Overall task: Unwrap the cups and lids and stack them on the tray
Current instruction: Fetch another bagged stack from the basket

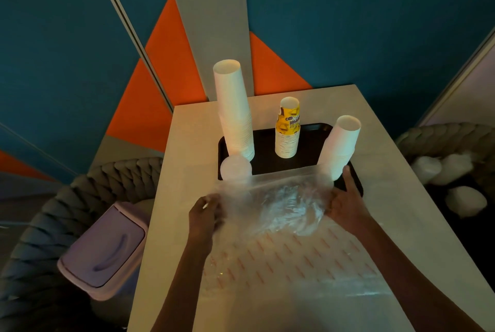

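Observation:
A black tray (265, 149) lies at the far end of the table. On it stand a tall white cup stack (235, 115), a shorter yellow-printed cup stack (288, 131) and a leaning white cup stack (340, 144). A white lid (235, 168) sits at the tray's near left corner. In front of the tray I hold a clear plastic wrap (278, 206) stretched between my hands. My left hand (205, 212) pinches its left end. My right hand (347, 198) grips its right end, index finger pointing toward the leaning stack.
A clear bag with orange marks (294, 264) lies flat on the pale table (187, 144) near me. A lilac swing-lid bin (107, 248) stands on the left. Woven chairs flank the table; the right one (434, 141) holds white bundles (466, 200).

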The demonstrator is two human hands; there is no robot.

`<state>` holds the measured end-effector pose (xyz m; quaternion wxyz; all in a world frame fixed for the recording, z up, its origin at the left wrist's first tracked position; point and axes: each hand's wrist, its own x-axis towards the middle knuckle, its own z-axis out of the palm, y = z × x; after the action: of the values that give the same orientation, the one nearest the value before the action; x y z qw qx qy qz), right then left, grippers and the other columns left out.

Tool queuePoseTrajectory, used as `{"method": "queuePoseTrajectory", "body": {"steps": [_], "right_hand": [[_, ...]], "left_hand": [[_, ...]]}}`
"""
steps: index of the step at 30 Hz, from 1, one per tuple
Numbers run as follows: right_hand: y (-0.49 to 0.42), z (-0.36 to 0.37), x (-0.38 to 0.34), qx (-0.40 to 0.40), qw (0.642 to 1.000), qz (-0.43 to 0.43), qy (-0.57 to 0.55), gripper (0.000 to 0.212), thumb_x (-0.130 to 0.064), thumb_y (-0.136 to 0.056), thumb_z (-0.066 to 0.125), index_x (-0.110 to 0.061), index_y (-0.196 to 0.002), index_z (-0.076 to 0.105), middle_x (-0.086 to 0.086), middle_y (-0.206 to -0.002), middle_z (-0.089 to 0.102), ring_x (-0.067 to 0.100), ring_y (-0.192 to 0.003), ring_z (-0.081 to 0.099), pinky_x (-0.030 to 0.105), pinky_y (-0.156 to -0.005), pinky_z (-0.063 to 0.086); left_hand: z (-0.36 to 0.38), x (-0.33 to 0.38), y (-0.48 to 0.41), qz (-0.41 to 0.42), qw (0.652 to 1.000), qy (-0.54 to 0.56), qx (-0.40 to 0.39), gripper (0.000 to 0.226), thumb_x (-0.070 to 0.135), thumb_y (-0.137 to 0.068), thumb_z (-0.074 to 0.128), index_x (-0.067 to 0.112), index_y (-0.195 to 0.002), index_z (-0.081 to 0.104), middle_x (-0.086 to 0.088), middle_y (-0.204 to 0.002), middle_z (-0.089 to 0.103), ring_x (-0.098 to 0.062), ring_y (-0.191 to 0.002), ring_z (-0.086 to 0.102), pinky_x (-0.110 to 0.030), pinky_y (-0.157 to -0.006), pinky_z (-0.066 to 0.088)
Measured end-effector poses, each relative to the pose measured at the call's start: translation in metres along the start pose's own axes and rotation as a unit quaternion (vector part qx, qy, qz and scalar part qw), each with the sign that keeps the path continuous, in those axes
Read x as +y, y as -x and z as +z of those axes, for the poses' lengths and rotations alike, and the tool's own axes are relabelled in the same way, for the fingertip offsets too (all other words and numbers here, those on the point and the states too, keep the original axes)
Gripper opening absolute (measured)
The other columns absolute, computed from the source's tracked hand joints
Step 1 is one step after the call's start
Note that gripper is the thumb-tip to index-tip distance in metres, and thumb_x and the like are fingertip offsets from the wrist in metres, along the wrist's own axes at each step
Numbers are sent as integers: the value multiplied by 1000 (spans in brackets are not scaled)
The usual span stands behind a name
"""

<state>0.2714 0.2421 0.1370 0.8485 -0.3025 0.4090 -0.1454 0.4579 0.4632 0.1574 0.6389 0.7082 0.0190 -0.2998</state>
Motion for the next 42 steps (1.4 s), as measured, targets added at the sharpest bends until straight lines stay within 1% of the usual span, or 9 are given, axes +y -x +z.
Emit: {"method": "queuePoseTrajectory", "body": {"steps": [3,6,13,16,21,28,31,35,42], "right_hand": [[8,-3,29,-27,998,14,48,71,-57,-59,79,-10,-111,65,12,-105,70,20,-96,68,34,-85,55],[12,-2,53,60,986,-17,158,32,-28,-83,65,-5,-105,66,17,-95,69,25,-86,64,33,-76,52],[26,2,66,176,948,-135,229,3,-11,-90,61,-12,-88,63,8,-70,68,4,-43,57,13,-37,38],[31,4,67,181,938,-179,237,5,-9,-90,61,-14,-89,63,9,-73,66,4,-47,62,13,-40,42],[31,2,57,168,926,-207,267,6,-11,-89,63,-10,-95,64,4,-73,67,3,-50,62,16,-45,48],[22,-17,49,145,929,-161,300,14,-12,-90,61,-5,-102,65,7,-81,67,3,-57,65,15,-48,50],[17,-33,54,157,944,-65,284,35,-34,-90,61,-7,-112,63,12,-95,68,20,-83,67,27,-67,54],[23,-61,68,156,952,62,256,48,-54,-84,58,-12,-108,62,11,-99,70,26,-84,64,32,-69,49],[41,-80,88,130,976,72,158,62,-35,-74,70,-8,-127,52,15,-117,62,29,-95,62,35,-72,51]], "left_hand": [[4,-17,-4,9,999,-26,18,15,14,-99,47,6,-98,60,-7,-71,57,-14,-51,48,-18,-38,36],[4,-35,-7,7,998,-46,43,15,15,-99,46,6,-102,58,-8,-72,58,-15,-51,48,-17,-37,38],[-3,-64,-16,87,966,-230,73,19,19,-98,48,6,-100,62,-8,-66,61,-18,-51,53,-28,-56,47],[-7,-67,-23,130,957,-248,69,17,20,-97,50,9,-102,62,-14,-73,65,-28,-64,60,-39,-68,53],[-11,-69,-24,168,957,-225,77,20,22,-97,52,7,-100,64,-7,-59,60,-18,-52,56,-28,-59,46],[-7,-95,0,-20,972,-221,75,33,30,-97,51,8,-73,57,-5,-64,56,-21,-62,53,-29,-63,46],[-5,-114,8,-66,978,-178,91,23,21,-98,49,3,-89,58,-12,-68,57,-20,-55,50,-26,-46,44],[5,-134,12,-101,978,-139,117,23,21,-97,50,0,-95,59,-22,-83,58,-26,-71,50,-35,-57,44],[14,-150,15,-178,972,-52,142,33,15,-99,43,7,-67,44,-7,-49,34,-15,-34,30,-15,-36,23]]}}
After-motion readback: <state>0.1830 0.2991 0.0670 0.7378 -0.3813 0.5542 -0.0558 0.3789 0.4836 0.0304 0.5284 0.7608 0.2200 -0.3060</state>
